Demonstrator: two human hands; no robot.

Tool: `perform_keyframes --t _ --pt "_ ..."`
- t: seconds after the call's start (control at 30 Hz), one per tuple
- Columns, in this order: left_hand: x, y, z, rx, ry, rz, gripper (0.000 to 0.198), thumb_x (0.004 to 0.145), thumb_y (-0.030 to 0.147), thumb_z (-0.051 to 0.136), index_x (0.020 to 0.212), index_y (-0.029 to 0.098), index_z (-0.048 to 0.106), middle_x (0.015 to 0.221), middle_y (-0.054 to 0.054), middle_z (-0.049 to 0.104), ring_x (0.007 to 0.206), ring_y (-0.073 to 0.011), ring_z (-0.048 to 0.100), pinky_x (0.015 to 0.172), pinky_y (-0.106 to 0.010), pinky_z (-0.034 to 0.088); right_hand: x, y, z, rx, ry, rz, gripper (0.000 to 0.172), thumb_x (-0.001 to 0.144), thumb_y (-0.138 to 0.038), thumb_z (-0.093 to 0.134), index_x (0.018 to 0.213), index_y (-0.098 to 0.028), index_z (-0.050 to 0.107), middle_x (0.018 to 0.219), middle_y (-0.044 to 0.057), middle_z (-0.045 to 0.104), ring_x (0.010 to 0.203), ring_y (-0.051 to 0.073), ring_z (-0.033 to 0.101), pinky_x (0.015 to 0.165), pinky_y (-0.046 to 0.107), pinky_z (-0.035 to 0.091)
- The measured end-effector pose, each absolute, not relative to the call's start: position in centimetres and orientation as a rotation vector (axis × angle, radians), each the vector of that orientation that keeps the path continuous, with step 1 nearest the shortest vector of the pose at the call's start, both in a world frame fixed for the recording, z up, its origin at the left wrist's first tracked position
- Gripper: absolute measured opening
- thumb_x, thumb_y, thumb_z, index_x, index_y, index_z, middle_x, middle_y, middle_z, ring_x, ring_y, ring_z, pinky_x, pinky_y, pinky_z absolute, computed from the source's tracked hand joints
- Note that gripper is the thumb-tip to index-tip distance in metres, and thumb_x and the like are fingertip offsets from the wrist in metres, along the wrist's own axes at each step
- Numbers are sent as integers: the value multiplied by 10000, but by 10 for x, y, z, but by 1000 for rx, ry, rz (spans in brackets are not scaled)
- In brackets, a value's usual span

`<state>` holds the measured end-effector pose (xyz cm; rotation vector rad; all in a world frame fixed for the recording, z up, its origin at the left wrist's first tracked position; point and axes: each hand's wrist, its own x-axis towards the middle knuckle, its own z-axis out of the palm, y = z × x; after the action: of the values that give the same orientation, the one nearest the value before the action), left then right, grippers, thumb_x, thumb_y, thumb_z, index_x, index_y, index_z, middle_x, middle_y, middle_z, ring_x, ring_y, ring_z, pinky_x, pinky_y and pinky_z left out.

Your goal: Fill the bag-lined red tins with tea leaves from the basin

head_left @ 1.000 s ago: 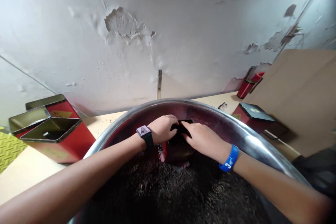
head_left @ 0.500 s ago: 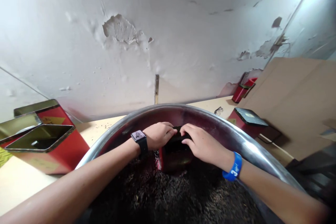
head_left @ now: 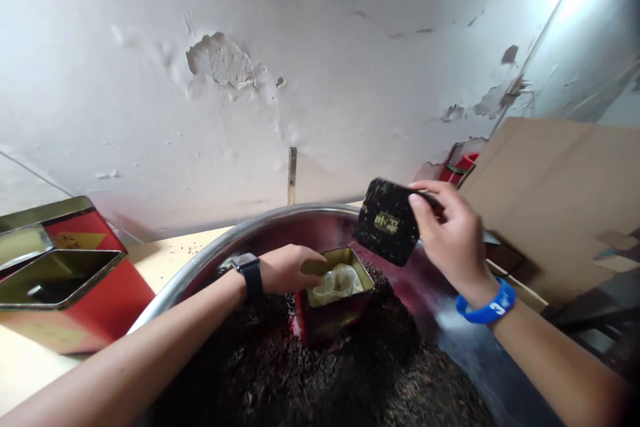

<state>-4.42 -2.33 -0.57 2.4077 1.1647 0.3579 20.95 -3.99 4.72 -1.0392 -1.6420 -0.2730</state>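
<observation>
A red tin (head_left: 333,320) stands uncovered in dark loose leaves (head_left: 360,373) inside a large metal basin (head_left: 200,260). Crumpled clear plastic (head_left: 339,282) shows in its mouth. My left hand (head_left: 290,269), with a watch at the wrist, grips the tin's left rim, the thumb over the edge. Up to the right, my right hand (head_left: 447,230) pinches a dark square lid (head_left: 387,220) by its right edge, tilted, with a yellowish label and leaf bits on its face. A blue band circles my right wrist.
Open red tins (head_left: 115,300) stand on the pale table (head_left: 30,360) at the left. More red tins (head_left: 463,165) sit at the back right beside a large cardboard sheet (head_left: 560,193). A peeling wall (head_left: 350,93) rises behind the basin.
The lid has come off the tin and moved up and right in my right hand, exposing the plastic inside. My left hand has stayed at the tin, now on its rim.
</observation>
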Motion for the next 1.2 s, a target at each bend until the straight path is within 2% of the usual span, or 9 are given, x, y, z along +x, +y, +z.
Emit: perform_keyframes --t 0.2,0.4,0.53,0.67,0.77,0.83,1.0,1.1,1.2 --pt "-34 -30 -11 2463 1334 301 413 699 416 549 1047 214 640 1102 -46 608 987 -201 556 858 -267 406 214 2 -9 -1557 -2296 -211 197 817 -162 420 855 -186 612 837 59 653 785 170 597 703 263 396" --pt "-20 -26 -13 2280 1626 96 276 660 438 536 796 275 713 793 -18 681 746 -196 620 633 -258 432 207 3 -46 -1805 -2591 -26 161 786 -189 481 802 -178 641 807 87 651 759 208 618 638 274 383" --pt "-12 -24 -12 2258 1678 63 217 588 379 597 755 303 714 745 -16 679 712 -207 618 553 -253 399 202 -5 -26 -1698 -2464 -56 206 828 -216 445 795 -183 645 849 78 646 805 184 607 692 265 395" --pt "-16 -26 -16 2274 1590 180 181 619 265 547 709 255 704 694 -37 657 640 -188 596 533 -249 380 184 -22 2 -1246 -2255 -70 292 901 -250 328 886 -177 610 885 54 632 834 146 574 770 269 408" --pt "-20 -32 -15 2385 1423 381 172 666 267 513 711 193 662 730 -56 635 637 -168 568 567 -246 384 171 -38 6 -1005 -2458 25 235 859 -259 425 1013 -197 592 1000 46 617 926 157 547 824 297 413" --pt "-21 -36 -10 2437 1369 565 164 703 256 481 729 174 620 780 -58 618 674 -157 553 609 -242 386 166 -45 2 -1015 -2567 3 315 804 -222 491 1112 -208 552 1065 57 599 988 185 524 844 337 409" --pt "-21 -42 6 2321 1524 809 130 756 185 398 710 170 518 697 -23 571 625 -128 495 574 -234 332 172 -45 4 -1266 -2449 -46 149 807 -209 469 893 -199 592 858 38 609 837 170 543 726 300 406" --pt "-22 -42 9 2252 1600 785 157 807 217 366 733 173 497 679 -19 569 608 -127 490 555 -239 304 176 -44 10 -1297 -2376 -58 108 808 -225 468 794 -201 573 798 21 596 791 158 532 659 265 371" --pt "-21 -45 8 2202 1572 694 192 818 305 394 751 175 518 692 -20 583 618 -133 504 546 -236 303 175 -46 9 -1439 -2309 -13 125 830 -234 425 787 -205 539 658 -7 561 594 124 497 542 246 307"
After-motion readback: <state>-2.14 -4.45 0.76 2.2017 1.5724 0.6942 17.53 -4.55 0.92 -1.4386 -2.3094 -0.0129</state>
